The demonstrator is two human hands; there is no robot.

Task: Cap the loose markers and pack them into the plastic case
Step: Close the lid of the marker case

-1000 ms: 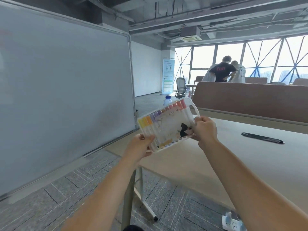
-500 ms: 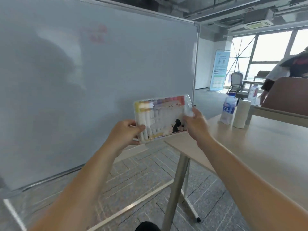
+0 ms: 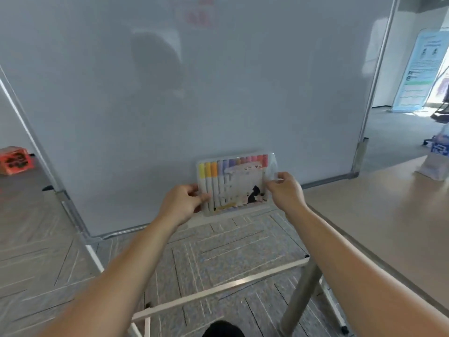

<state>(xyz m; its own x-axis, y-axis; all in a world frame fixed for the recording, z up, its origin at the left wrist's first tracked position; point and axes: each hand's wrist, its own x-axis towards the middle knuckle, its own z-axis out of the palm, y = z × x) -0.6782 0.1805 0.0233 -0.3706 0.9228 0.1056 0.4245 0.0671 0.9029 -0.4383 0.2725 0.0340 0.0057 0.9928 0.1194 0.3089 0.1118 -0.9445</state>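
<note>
Your left hand (image 3: 181, 205) has its fingers curled round the left edge of the plastic case (image 3: 233, 181), and your right hand (image 3: 284, 190) pinches the right edge near the top corner. The case is upright in mid-air over the floor, left of the table (image 3: 388, 215). The markers (image 3: 213, 176) sit in a row inside, caps up. It's likely light, thin, slick and a bit flexy, so grip the short edges, not the lid face. The whiteboard (image 3: 170, 93) is just behind.

Between my left grip (image 3: 181, 205) and right grip (image 3: 285, 193): plastic case (image 3: 272, 164), markers (image 3: 214, 188) in it; whiteboard (image 3: 194, 93) behind both; surface (image 3: 388, 215) right of right grip.
</note>
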